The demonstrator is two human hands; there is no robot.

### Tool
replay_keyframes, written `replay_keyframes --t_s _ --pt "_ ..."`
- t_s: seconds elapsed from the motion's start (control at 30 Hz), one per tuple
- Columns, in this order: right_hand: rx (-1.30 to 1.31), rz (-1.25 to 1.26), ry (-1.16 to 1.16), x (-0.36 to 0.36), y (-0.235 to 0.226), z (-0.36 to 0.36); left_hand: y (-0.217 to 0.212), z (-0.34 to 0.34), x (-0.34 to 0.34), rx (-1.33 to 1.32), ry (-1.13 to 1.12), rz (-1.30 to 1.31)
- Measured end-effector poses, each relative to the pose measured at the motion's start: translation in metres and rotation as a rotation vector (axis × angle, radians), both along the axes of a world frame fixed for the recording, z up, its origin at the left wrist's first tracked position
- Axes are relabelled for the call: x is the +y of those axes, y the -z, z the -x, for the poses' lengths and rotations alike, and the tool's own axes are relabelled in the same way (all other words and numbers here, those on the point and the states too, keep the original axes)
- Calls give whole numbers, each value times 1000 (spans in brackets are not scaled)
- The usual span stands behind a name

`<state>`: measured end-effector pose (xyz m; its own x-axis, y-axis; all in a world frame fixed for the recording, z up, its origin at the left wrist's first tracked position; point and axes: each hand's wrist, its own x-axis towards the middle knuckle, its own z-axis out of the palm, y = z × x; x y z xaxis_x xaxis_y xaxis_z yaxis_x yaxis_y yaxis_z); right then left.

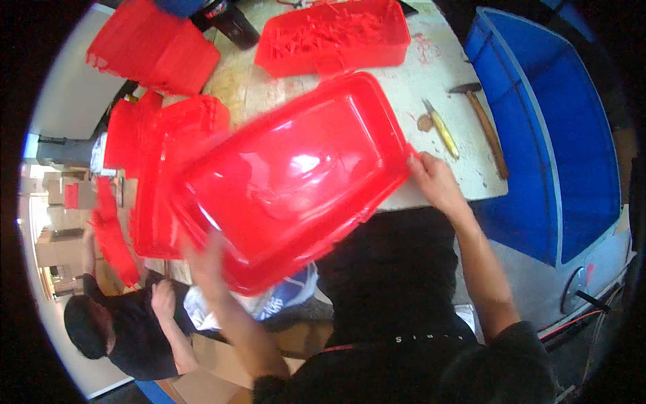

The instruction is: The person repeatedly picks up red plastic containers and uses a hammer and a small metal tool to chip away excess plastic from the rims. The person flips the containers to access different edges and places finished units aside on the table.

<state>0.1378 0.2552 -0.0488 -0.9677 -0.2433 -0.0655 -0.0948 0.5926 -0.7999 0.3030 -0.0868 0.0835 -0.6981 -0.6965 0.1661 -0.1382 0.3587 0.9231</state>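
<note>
Worktable: its pale, stained top (465, 174) ran beneath the tools.
Scrap tub: a red tub (303, 65) stood at the far edge, heaped with curled red strips (330, 28).
Dark cup: a black cup-like object (237, 28) leaned just left of that tub.
Tub stack: nested red tubs (151, 47) lay tilted at upper left.
Knife: a yellow-handled blade (444, 132) lay near the right edge.
Hammer: its wooden handle (486, 131) lay beside the knife.
Blue bin: a tall, open blue bin (582, 135) stood right of the table.
Co-worker: a person in black (138, 333), wearing a dark cap (84, 326), was at lower left.
Cartons: brown boxes (57, 252) filled the left background.
</note>
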Motion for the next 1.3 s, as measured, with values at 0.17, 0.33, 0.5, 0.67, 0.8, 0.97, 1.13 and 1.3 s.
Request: replay_keyframes --t_s 0.17,0.33,0.5,0.67,0.8,0.97,1.13,1.3 --pt "-527 382 -78 42 3 -79 -133 55 26 -241 370 218" --pt "-943 799 6 37 -4 -118 -157 107 81 -300 722 552" --pt "-1072 1038 218 19 1 -124 -132 117 84 13 1052 1054" --pt "-1185 1158 254 6 10 -121 -114 130 96 -51 1221 1134" --pt "-1242 1164 230 -2 14 -121 -109 138 115 -92 1296 1144" --pt "-1211 1146 244 -10 15 -120 -107 147 127 -103 1344 1144" --pt "-1206 1139 268 -21 19 -117 -108 153 132 -99 1359 1126" --pt "-1122 1204 272 -28 29 -118 -134 173 115 -18 1284 931"
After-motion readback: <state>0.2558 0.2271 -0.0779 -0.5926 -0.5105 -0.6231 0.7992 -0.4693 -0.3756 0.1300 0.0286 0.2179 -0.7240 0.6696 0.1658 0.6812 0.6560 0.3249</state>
